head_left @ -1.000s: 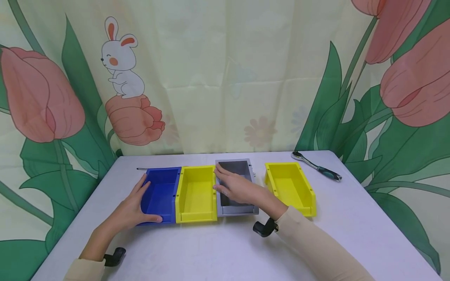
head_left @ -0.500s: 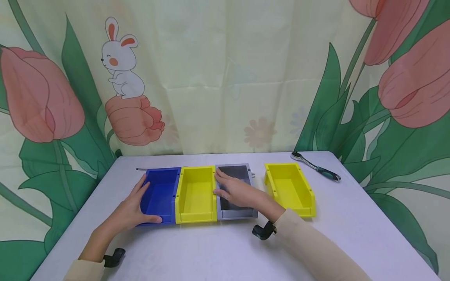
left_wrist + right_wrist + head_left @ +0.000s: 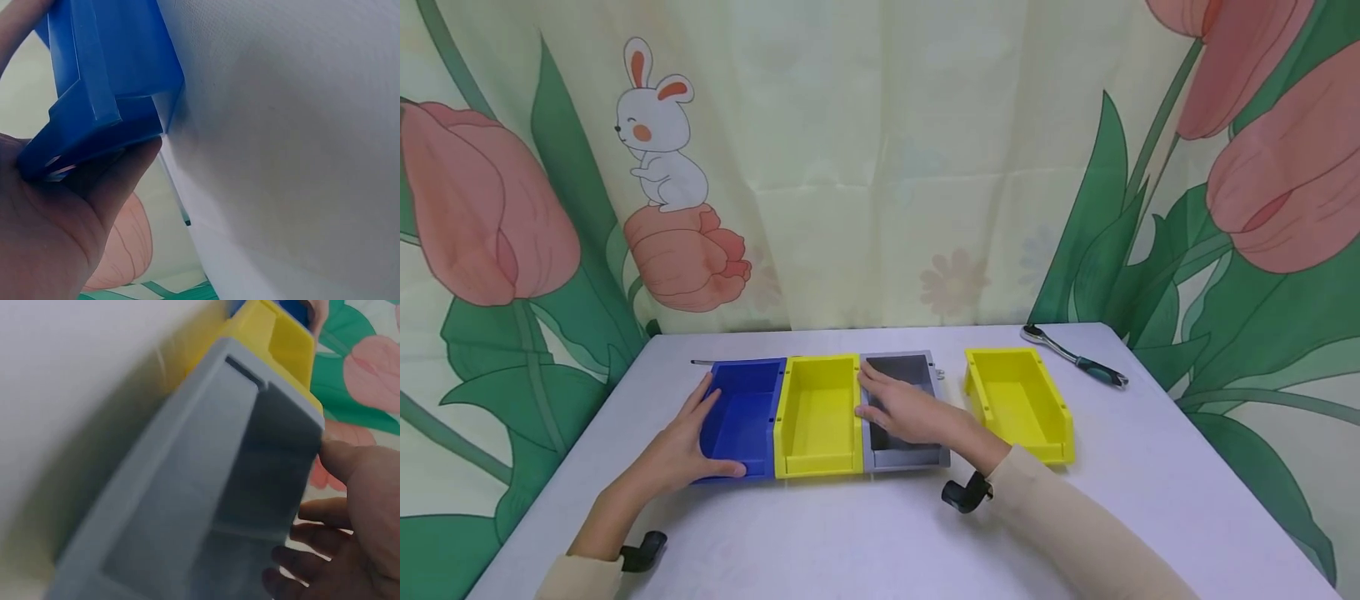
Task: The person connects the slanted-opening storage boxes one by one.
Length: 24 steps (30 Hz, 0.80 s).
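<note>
Three bins are lined up side by side on the white desk (image 3: 865,533): a blue bin (image 3: 741,417), a yellow bin (image 3: 817,415) touching its right wall, and a grey bin (image 3: 904,408) pressed against the yellow one. The left hand (image 3: 679,450) is laid flat along the outer left wall of the blue bin, fingers straight, while the thumb is set against the bin's front lip, as is confirmed in the left wrist view, where the blue bin (image 3: 103,94) is seen braced against the palm. The right hand (image 3: 904,410) is spread over the open grey bin, its fingers extended toward the wall shared with the yellow bin; in the right wrist view the grey bin (image 3: 206,487) is seen below the loosely opened fingers (image 3: 294,559), and whether the rim is actually touched cannot be told. A second yellow bin (image 3: 1017,402) is set apart to the right, and a ratchet wrench (image 3: 1073,354) is lain near the far right corner of the desk
</note>
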Motion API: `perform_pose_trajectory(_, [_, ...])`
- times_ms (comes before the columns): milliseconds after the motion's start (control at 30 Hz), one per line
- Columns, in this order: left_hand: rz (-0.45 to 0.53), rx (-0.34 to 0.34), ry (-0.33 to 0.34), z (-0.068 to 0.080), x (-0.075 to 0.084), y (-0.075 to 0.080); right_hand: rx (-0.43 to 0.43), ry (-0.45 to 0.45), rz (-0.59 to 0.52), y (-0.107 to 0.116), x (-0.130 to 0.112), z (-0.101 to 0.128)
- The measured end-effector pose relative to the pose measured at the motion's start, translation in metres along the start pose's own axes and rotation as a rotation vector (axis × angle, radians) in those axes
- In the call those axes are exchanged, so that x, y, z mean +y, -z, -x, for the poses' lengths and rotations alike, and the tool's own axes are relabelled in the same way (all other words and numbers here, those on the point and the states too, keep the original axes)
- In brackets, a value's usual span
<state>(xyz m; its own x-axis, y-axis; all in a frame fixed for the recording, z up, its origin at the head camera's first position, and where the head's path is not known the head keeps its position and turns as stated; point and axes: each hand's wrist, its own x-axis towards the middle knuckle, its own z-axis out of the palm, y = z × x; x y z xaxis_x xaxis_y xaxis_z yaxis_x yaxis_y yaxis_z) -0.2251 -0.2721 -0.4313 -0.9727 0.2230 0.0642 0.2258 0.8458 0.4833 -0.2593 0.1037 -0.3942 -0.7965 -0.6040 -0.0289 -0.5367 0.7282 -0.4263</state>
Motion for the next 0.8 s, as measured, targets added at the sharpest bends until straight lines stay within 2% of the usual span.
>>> perform_pose_trajectory(200, [-0.001,0.001,0.000,0.000,0.000,-0.002,0.066,-0.022,-0.036,0.028,0.017,0.017])
perform_pose_trajectory(400, [-0.001,-0.009,0.015,-0.001,0.001,0.000,0.189,-0.088,0.030,0.062,0.059,0.055])
perform_pose_trajectory(600, [-0.006,-0.001,0.011,0.000,-0.001,-0.001,0.259,-0.274,0.112,0.077,0.102,0.101])
perform_pose_trajectory(800, [0.000,0.003,0.016,0.000,0.000,-0.001,0.309,-0.429,0.116,0.077,0.124,0.130])
